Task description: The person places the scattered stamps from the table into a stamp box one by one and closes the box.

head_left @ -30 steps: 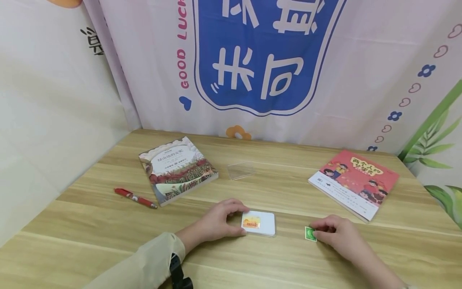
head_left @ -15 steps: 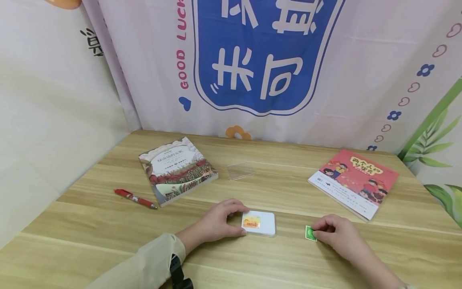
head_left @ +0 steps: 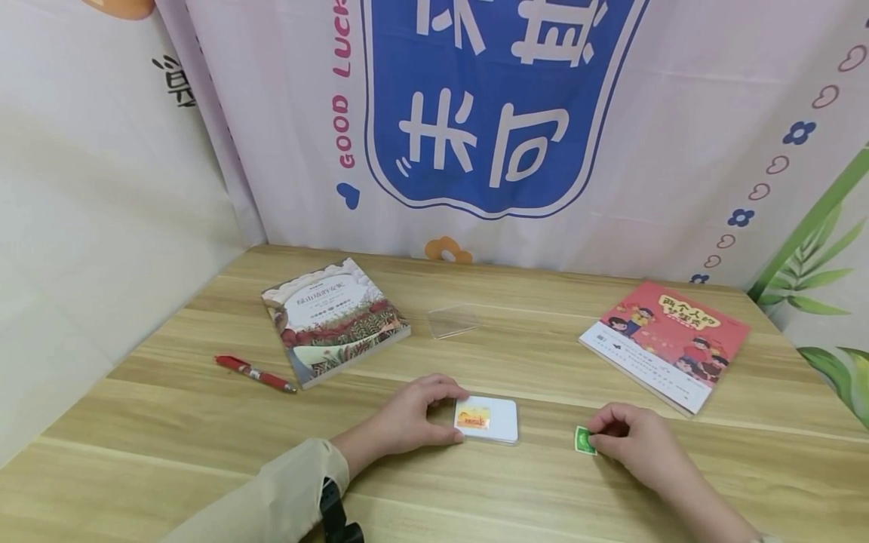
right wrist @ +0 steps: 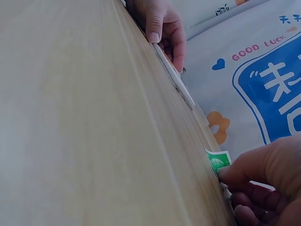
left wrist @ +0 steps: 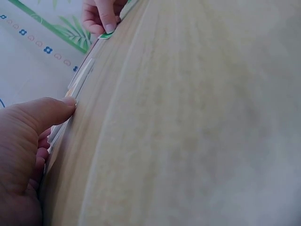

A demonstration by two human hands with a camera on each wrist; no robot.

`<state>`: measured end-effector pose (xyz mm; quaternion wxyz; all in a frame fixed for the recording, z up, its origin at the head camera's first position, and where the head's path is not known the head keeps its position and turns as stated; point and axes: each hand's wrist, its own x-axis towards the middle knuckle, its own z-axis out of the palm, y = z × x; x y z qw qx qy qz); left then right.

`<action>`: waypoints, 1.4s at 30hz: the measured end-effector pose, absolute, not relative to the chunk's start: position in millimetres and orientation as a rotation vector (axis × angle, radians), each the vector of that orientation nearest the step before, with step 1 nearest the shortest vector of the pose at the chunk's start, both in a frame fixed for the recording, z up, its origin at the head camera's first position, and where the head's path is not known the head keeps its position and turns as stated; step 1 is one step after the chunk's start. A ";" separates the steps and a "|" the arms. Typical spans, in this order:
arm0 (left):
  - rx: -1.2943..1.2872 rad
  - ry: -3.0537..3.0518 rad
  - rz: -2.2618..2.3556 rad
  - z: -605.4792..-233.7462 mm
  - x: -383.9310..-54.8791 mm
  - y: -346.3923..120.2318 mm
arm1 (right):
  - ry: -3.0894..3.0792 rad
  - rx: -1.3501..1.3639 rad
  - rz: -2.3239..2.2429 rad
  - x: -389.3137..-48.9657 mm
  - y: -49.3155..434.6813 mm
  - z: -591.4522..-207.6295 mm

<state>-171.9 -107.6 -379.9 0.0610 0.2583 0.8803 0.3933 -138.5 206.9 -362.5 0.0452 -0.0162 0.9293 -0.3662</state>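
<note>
Two bare hands are at work over a wooden desk. We find the right hand pinching a small green stamp between thumb and fingertips, its free part projecting to the left and slightly bowed. Whether the stamp touches the desk we cannot tell. We record the left hand gripping the left end of a white card, thumb at the near edge and a fingertip at the far edge. The card lies flat between the hands, apart from the stamp, and bears a yellow-and-orange sticker on its left half. A beige sleeve covers the left forearm. Beyond the card we note a clear sheet on the desk, set between a garden-covered book on the left and a red book on the right. A red pen lies near the garden-covered book, at its left. Behind the desk we observe a curtain printed "GOOD LUCK" beside a large blue panel.
</note>
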 end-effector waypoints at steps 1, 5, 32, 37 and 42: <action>0.783 2.664 1.189 -380.0 -172.0 -107.8 | 2.839 -0.055 -1.118 -139.0 206.9 -362.4; 0.791 2.672 1.176 -379.7 -171.6 -108.1 | 2.840 -0.070 -1.113 -141.0 207.8 -362.7; 0.800 2.670 1.170 -379.5 -171.8 -107.8 | 2.430 0.081 -1.487 -155.3 206.9 -351.9; 0.786 2.668 1.168 -377.8 -171.0 -107.1 | 2.417 0.031 -1.504 -158.8 200.7 -349.7; 0.784 2.671 1.162 -377.8 -171.3 -107.2 | 2.415 -0.011 -1.500 -161.6 193.4 -347.9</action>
